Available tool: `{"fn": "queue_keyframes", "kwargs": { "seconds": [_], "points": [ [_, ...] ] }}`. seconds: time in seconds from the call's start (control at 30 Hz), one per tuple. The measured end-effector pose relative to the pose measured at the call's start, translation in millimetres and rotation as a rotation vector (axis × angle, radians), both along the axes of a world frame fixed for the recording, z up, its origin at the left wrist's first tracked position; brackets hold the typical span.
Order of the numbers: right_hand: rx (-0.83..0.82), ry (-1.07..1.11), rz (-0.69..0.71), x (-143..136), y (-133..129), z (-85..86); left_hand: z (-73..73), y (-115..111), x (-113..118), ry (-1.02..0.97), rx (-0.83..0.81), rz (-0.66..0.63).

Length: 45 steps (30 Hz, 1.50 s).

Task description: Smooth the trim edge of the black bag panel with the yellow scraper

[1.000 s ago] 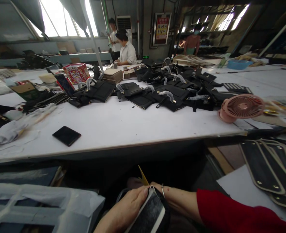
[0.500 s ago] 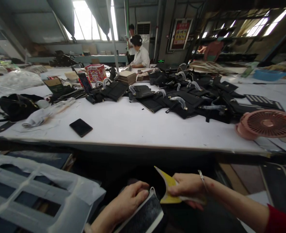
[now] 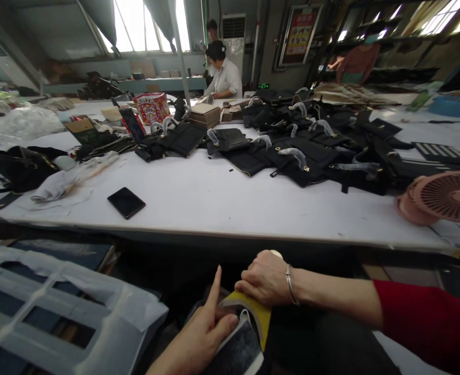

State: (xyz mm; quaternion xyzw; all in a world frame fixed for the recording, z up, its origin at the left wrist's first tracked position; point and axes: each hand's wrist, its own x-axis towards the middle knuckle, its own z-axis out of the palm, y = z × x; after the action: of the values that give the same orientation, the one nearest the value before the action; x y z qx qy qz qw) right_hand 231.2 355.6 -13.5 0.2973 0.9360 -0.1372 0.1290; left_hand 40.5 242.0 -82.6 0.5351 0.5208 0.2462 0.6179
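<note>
Below the table edge, a dark piece with a pale rim (image 3: 235, 346) rests low in front of me. My left hand (image 3: 202, 333) lies against its left side, thumb on the rim and index finger stretched upward. A curved yellow piece with a pale edge (image 3: 255, 310) arches over the top and right side of the dark piece. My right hand (image 3: 265, 278) is wrapped round the upper part of the yellow piece, knuckles up, with a silver bangle at the wrist. The palm side of each hand is hidden.
A white table (image 3: 183, 208) spans the view, with a black phone (image 3: 126, 202), many black bags (image 3: 308, 151) and a pink fan (image 3: 444, 198). At the lower left stands a white slotted frame (image 3: 66, 307). A person in white (image 3: 228, 78) is across the table.
My right hand has moved left and up, bringing the yellow piece over the top of the dark piece. My left index finger has stretched upward. The view has shifted slightly.
</note>
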Motion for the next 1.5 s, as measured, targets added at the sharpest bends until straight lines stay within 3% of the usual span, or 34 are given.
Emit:
{"fn": "queue_keyframes", "kwargs": {
  "seconds": [0.13, 0.43, 0.97, 1.5],
  "points": [
    [0.133, -0.032, 0.180, -7, 3, 1.5, 0.0, 2, -3, 0.040, 0.027, -0.043],
    [0.132, -0.071, 0.220, -11, 1, 6.4, 5.8, 3, -3, 0.206, 0.078, -0.101],
    [0.117, -0.120, 0.105, -11, -18, 4.3, 27.2, 3, 3, 0.189, 0.185, -0.136],
    [0.143, -0.147, 0.048, -4, -44, -0.7, 23.2, -13, 8, 0.282, 0.322, -0.131]
  ]
}}
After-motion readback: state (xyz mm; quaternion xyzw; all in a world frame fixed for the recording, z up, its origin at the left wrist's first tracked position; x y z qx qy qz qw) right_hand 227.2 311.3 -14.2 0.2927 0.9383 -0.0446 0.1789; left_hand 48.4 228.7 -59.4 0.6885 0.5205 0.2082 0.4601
